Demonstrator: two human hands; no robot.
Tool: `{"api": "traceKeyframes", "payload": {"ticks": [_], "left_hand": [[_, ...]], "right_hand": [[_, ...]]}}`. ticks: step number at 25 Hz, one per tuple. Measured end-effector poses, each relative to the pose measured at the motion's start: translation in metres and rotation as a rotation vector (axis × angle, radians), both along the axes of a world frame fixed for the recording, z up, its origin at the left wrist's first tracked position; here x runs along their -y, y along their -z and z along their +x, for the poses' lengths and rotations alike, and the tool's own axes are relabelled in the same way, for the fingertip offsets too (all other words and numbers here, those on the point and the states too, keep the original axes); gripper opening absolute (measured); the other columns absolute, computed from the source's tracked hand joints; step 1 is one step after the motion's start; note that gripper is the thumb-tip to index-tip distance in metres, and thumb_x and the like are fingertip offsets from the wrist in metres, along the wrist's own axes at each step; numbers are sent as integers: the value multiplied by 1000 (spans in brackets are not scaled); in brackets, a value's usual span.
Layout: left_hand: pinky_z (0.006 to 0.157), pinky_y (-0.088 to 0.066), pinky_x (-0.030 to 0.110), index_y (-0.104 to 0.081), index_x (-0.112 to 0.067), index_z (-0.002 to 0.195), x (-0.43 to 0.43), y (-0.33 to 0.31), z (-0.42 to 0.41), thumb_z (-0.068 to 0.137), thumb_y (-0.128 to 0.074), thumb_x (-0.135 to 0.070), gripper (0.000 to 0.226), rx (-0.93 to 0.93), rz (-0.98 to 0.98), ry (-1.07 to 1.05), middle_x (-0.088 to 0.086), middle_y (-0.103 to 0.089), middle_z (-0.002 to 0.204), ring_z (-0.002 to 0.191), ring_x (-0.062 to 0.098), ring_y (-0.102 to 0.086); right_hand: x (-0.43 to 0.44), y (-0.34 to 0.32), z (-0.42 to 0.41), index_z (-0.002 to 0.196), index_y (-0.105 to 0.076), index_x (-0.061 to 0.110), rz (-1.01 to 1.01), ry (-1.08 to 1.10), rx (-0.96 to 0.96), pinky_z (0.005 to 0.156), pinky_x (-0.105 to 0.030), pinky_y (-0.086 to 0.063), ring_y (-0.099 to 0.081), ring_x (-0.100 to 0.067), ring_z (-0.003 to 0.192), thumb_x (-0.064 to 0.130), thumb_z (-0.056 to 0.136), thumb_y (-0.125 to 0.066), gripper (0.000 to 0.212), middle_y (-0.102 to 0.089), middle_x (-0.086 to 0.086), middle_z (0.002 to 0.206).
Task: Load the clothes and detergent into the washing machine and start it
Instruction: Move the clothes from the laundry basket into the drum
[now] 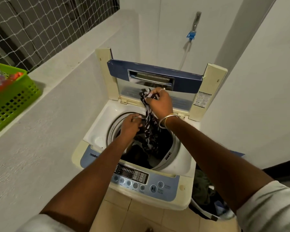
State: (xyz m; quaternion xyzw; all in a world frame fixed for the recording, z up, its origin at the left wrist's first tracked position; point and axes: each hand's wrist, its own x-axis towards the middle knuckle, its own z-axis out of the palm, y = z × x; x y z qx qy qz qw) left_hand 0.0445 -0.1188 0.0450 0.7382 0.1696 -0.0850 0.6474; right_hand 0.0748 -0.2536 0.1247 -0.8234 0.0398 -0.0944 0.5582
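Both hands, the left hand (131, 125) and right hand (159, 102), grip one limp patterned cloth (150, 129) (dark with pale marks) above the washing machine's (97, 129) round drum.

A basket (15, 101) sits on the ledge (43, 77) left of the washing machine (97, 136), laundry bin (208, 214) right.

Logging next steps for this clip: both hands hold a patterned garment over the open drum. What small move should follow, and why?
Probably lower and release the patterned garment into the drum. The right hand grips its top above the rim, the left hand holds it lower down, and its tail already hangs among dark clothes inside.
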Motion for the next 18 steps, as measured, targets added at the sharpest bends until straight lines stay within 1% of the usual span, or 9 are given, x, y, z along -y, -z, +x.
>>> {"api": "traceKeyframes", "payload": {"ticks": [1,3,4,6,8,10,12,14,18], "left_hand": [[80,-58,39,-67,-31,94,-2,4,1,95,-60,-25,9,-20,26,-28,0,-71,88,82,19,-68],[81,-57,42,-67,-30,91,-9,18,0,91,-59,-20,13,-47,128,-16,4,-71,92,84,21,-66],[84,-57,44,-69,-27,97,-10,25,-2,89,-60,-19,15,-59,181,15,7,-72,98,89,22,-66],[91,-55,40,-67,-19,116,-5,37,-7,91,-62,-20,25,-92,251,60,6,-70,114,101,22,-65],[92,-51,33,-64,-12,124,12,36,-15,95,-62,-19,29,-80,270,90,3,-66,118,106,20,-62],[94,-50,32,-63,-12,125,35,39,-20,96,-62,-22,30,-2,309,126,4,-66,118,108,19,-62],[90,-52,34,-63,-17,121,66,40,-27,97,-59,-28,26,110,367,167,3,-68,114,102,18,-64],[81,-56,37,-62,-21,109,101,39,-36,100,-51,-34,19,220,396,164,0,-68,100,91,18,-65],[73,-54,28,-56,-19,94,191,32,-65,103,-49,-30,16,386,352,142,-4,-62,87,80,13,-62]], "right_hand": [[4,16,-1,92,-67,17,-31,-30,-107,80,-27,-52,-64,-15,89,15,80,-72,13,-68,2,93],[14,47,-8,112,-64,12,-131,-168,-390,85,-32,-53,-61,-17,95,15,82,-71,31,-65,-2,110],[20,61,-13,122,-60,12,-165,-215,-492,88,-32,-52,-57,-17,97,15,84,-68,39,-62,-3,116],[36,83,-21,131,-54,15,-179,-168,-553,92,-38,-54,-57,-18,96,18,87,-64,45,-60,-7,120],[52,94,-28,125,-57,18,-127,-70,-537,93,-46,-55,-61,-24,99,23,86,-64,41,-63,-9,114],[68,99,-34,117,-61,17,-71,-15,-491,94,-47,-54,-64,-26,101,25,85,-63,33,-67,-9,109],[87,96,-46,104,-64,15,-27,45,-411,88,-39,-55,-65,-20,93,24,86,-60,21,-68,-4,99],[108,92,-64,96,-64,15,-4,106,-302,76,-26,-51,-62,-9,83,26,89,-59,14,-66,4,92],[170,106,-104,93,-63,25,78,318,-213,72,-29,-58,-68,-8,75,42,88,-57,20,-70,6,84]]}}
